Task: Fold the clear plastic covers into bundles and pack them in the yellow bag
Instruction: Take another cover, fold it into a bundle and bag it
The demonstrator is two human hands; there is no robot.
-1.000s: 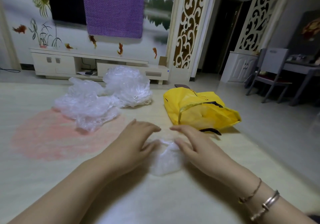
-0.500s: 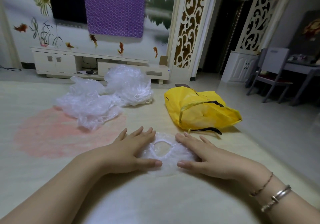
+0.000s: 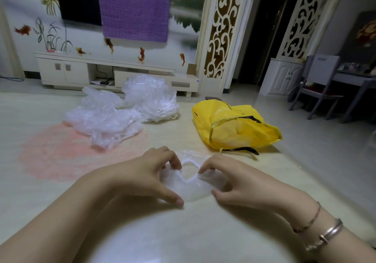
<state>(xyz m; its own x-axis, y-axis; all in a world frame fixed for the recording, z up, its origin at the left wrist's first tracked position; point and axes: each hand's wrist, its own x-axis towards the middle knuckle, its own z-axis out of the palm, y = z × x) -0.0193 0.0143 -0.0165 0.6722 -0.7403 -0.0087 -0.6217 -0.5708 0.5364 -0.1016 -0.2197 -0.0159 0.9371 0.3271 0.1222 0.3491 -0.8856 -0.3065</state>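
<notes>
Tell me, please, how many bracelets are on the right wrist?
2: a thin cord bracelet nearer the hand, and a silver bangle just behind it, further up the forearm. None seems hidden.

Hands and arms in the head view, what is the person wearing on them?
Both forearms are bare, with no sleeves or gloves in view. The left hand has no jewellery. Behind the right hand, the wrist carries a thin reddish-brown cord bracelet and a silver metal bangle.

Bare floor (image 3: pixel 183 140) runs between plastic pile (image 3: pixel 105 120) and yellow bag (image 3: pixel 234 128).
</notes>
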